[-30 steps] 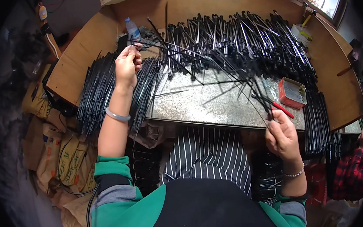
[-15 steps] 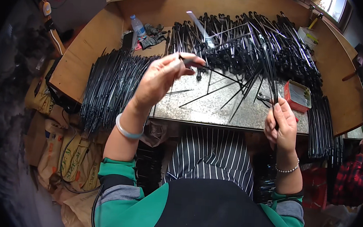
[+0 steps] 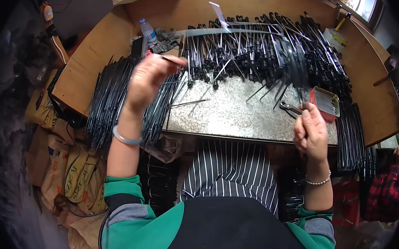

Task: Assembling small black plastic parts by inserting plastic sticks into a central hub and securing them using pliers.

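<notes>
My right hand (image 3: 311,131) is closed round the lower ends of a bundle of thin black rods (image 3: 299,69). Their upper parts fan out and blur above the metal worktop (image 3: 228,115). To the left, my left hand (image 3: 148,78) is raised over a pile of thin dark rods (image 3: 117,99). Motion smears its fingers, and whether they pinch anything is unclear. A blurred grey streak (image 3: 225,31) arcs between the two hands' sides, above the worktop. Black-handled pliers (image 3: 290,108) lie just left of my right hand, beside a red box (image 3: 324,104) of thin pale pieces.
Many rods with black end fittings (image 3: 252,49) are heaped along the back. More dark rods (image 3: 351,136) hang over the right front edge. A plastic bottle (image 3: 148,30) stands at back left. Wooden side panels (image 3: 95,51) enclose the bench. Another person's checked sleeve (image 3: 387,193) shows far right.
My left hand has moved left and slightly down, away from the bundle. The rods that spread low across the worktop have swung up and right. My right hand stays almost in place.
</notes>
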The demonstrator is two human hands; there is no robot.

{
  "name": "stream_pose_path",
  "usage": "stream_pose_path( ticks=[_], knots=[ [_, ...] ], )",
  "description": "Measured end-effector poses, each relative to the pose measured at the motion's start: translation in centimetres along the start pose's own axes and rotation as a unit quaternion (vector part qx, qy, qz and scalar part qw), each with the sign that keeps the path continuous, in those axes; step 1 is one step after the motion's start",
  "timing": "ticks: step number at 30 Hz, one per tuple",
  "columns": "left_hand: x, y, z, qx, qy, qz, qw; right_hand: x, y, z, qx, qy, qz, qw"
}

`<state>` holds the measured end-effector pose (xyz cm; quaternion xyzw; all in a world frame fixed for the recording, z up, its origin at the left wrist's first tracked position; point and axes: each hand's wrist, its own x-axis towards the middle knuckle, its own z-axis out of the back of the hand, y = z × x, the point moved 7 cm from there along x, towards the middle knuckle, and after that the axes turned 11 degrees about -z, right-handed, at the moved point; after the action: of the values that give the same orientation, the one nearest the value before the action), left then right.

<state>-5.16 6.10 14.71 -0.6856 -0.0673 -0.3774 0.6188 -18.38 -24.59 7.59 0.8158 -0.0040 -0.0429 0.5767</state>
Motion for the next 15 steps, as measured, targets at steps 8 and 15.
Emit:
stream_pose_path(
  ticks=[8, 15],
  knots=[
    [-0.4, 3.4, -0.2, -0.109, 0.031, 0.143, 0.983, 1.3, 0.6, 1.6, 0.048, -0.045, 0.007, 0.998],
    [-2.2, 11.8, 15.6, 0.418, -0.069, 0.252, 0.870, -0.6, 0.6, 0.8, 0.010, -0.010, 0.013, 1.000]
  ],
)
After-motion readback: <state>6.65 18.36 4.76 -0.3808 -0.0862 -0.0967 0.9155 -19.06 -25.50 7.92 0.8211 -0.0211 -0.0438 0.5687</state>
